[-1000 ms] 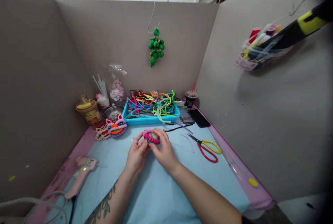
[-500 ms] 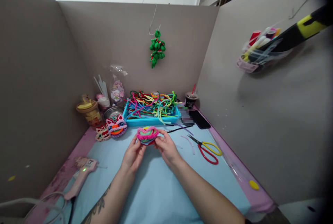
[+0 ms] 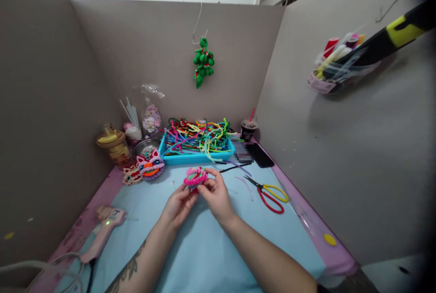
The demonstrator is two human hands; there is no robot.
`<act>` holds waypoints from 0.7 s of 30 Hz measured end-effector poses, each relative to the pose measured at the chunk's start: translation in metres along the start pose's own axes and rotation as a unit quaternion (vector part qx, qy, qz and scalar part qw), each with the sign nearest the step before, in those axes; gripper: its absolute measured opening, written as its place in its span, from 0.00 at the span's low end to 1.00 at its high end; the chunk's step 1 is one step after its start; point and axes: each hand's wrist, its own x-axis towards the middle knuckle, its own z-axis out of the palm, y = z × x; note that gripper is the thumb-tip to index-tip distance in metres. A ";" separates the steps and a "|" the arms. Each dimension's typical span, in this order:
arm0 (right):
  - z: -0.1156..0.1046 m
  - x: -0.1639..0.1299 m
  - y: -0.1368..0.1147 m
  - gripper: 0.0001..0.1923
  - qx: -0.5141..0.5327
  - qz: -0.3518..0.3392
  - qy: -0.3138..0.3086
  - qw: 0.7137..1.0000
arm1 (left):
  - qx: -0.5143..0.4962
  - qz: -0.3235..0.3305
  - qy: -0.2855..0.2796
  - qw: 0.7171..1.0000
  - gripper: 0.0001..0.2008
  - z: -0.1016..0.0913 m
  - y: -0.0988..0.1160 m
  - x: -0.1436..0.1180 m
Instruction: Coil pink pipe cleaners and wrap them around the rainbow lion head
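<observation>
A small pink pipe-cleaner craft piece point(image 3: 195, 177), with green inside and some red and blue beneath, is held up above the light blue cloth. My left hand point(image 3: 181, 202) grips its underside from the lower left. My right hand point(image 3: 215, 193) pinches its right side between thumb and fingers. The fingertips under the piece are partly hidden. Beyond it stands a blue tray point(image 3: 194, 159) heaped with many-coloured pipe cleaners point(image 3: 197, 136). Two similar animal-face pieces, a purple and orange one point(image 3: 151, 166) and a red and cream one point(image 3: 132, 175), rest to the left.
Scissors point(image 3: 267, 193) with yellow and red handles lie to the right, near loose pipe-cleaner strips and a phone point(image 3: 260, 155). A pink glue gun point(image 3: 104, 234), its light lit green, lies left with its cable. Cups, a metal bowl point(image 3: 148, 147) and grey partitions surround the table.
The pink piece has turned and tilted in my hands. My left hand has shifted from its left side to underneath, and my right hand has moved slightly over its right edge.
</observation>
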 end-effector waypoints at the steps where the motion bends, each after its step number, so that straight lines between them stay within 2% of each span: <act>1: 0.000 -0.001 0.000 0.22 -0.007 -0.002 -0.003 1.000 | 0.000 -0.002 0.002 1.000 0.13 0.000 0.000 0.000; 6: -0.001 0.002 0.002 0.23 0.016 -0.001 -0.002 1.000 | 0.008 -0.005 0.012 1.000 0.15 -0.002 0.001 0.001; 11: -0.018 0.017 0.006 0.26 0.113 0.026 0.068 0.991 | 0.026 0.009 0.034 0.999 0.27 0.000 -0.002 -0.002; 14: -0.024 0.021 0.012 0.28 0.140 0.062 0.060 0.986 | 0.033 0.005 0.025 0.999 0.28 0.003 -0.005 -0.003; 18: -0.022 0.020 0.022 0.26 0.084 0.083 0.020 0.993 | 0.017 0.035 0.036 0.999 0.23 -0.001 -0.006 0.003; 21: -0.027 0.021 0.026 0.25 -0.015 0.083 0.059 0.995 | -0.001 0.051 0.070 0.996 0.20 -0.008 -0.001 0.009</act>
